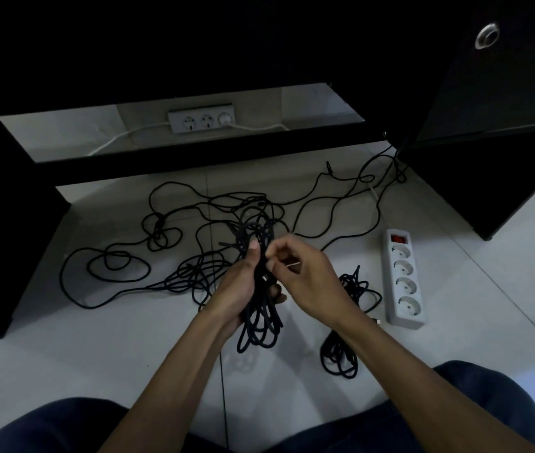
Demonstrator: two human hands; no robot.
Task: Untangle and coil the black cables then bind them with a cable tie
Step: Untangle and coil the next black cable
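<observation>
At the centre of the frame the left hand (243, 282) is wrapped round a coiled bundle of black cable (259, 308), its loops hanging below the palm and rising above the thumb. The right hand (295, 273) pinches a thin pale strip (293, 264) just beside the bundle — probably the cable tie, though it is too small to be sure. The step in hand looks like binding. To do it well, keep the left grip firm at the coil's waist so no loop slips out, pass the strip fully round every strand, and cinch it where the plug end (265, 278) is tucked in. More loose black cable (161, 237) sprawls over the floor at middle left, and a smaller coil (341, 351) lies lower right, near the grey power strip (402, 279) — those remain to be done.
</observation>
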